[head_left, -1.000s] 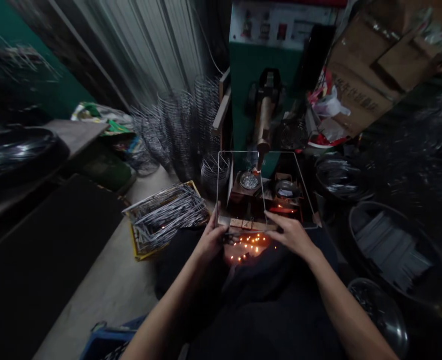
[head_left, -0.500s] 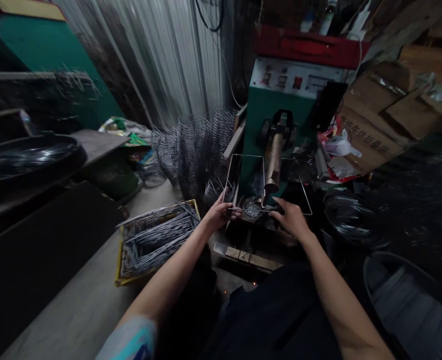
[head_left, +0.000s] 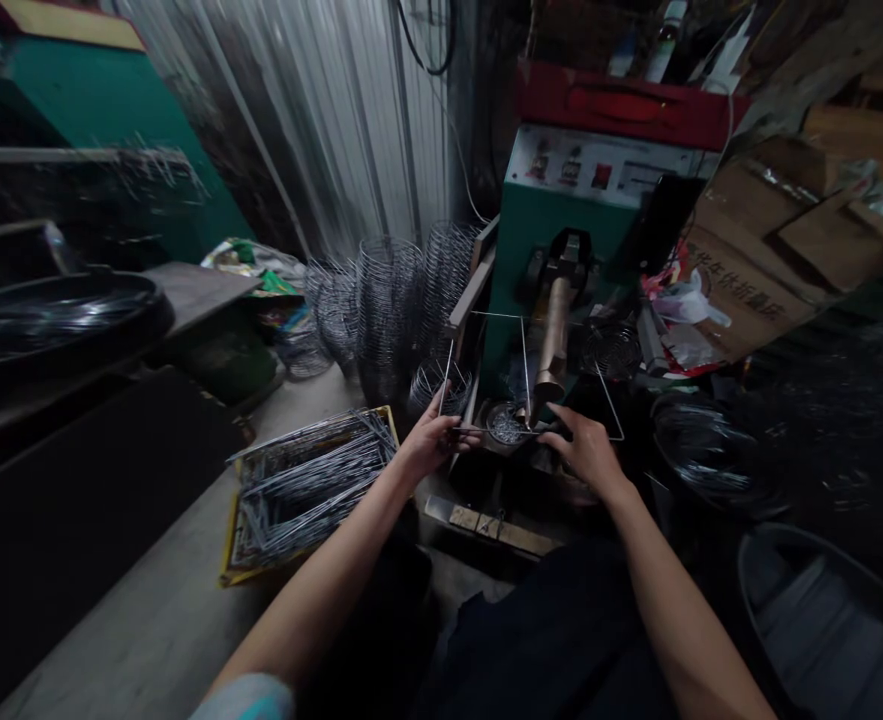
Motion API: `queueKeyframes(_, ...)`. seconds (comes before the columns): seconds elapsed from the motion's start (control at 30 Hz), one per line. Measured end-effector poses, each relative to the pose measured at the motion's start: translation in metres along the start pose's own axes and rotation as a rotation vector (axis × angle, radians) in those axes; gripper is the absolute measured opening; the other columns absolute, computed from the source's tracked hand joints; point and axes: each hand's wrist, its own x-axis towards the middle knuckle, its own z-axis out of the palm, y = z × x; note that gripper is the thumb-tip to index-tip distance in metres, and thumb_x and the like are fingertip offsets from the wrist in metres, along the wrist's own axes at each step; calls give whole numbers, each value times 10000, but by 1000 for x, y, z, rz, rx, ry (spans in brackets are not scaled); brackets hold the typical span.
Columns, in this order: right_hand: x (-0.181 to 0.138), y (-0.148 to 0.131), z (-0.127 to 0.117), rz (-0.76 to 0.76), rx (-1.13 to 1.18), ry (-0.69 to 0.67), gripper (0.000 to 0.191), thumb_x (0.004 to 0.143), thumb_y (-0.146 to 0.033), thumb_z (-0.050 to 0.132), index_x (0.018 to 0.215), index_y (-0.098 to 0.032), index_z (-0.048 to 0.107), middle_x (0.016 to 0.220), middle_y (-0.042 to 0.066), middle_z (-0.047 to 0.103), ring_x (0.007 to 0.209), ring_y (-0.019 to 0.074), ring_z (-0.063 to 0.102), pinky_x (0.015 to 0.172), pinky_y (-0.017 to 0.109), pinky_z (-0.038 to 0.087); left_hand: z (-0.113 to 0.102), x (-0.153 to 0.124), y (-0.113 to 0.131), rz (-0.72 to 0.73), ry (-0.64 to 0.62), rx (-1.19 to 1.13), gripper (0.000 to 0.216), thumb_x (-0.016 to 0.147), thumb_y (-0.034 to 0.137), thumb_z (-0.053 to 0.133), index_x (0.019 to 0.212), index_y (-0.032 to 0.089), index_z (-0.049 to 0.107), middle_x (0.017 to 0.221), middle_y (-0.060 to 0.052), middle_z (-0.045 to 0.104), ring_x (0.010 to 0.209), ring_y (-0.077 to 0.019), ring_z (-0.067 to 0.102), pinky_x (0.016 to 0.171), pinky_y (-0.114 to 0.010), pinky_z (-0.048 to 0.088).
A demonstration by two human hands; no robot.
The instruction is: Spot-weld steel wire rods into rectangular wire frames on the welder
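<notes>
My left hand (head_left: 436, 436) is closed on the left part of a thin bent wire frame (head_left: 526, 360), its thumb and fingers round the near wire. Over at the frame's near edge, right of the middle, my right hand (head_left: 585, 447) pinches the wire with thumb and forefinger. The frame lies under the thick copper-coloured arm (head_left: 553, 340) of a green machine (head_left: 512, 225), and its near wire sits at the small electrode tip by that arm. Just below is a round dish (head_left: 507, 424) of small metal bits.
A yellow-rimmed crate (head_left: 232, 545) of bent wires stands at the left. Stacks of wire baskets (head_left: 388, 300) rise behind it. On the right are a cardboard box (head_left: 748, 290), coiled wire (head_left: 703, 450) and a dark tub (head_left: 823, 610).
The view has shifted slightly, so the machine sits a little lower and to the right. Both hands keep their hold on the wire frame, which stays nearly in place at the electrode.
</notes>
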Motion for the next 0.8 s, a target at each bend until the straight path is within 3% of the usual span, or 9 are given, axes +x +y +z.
queueKeyframes(0.27,8,13,5,-73,11,59,415,853,-348,670,1226,-174,617,1124,114,695,1026,273,660,911,381,513,2,5,-8,10,46,-47,954,826,79,560,1532,288,-47,822,-107,758,689,-260,736,507,-258,565)
queueKeyframes(0.63,11,12,3,-54,-21,47,418,848,-388,673,1214,-193,625,1072,97,706,966,263,671,862,360,521,1,7,-9,-6,76,-76,979,799,68,581,1534,282,-29,794,-90,757,669,-257,735,492,-258,568)
queueKeyframes(0.8,2,26,0,-40,-120,81,454,858,-472,649,1194,-167,641,1120,126,691,1006,279,660,897,387,510,2,7,-9,-3,80,-76,963,796,56,566,1536,262,-15,793,-94,757,655,-248,733,493,-256,568)
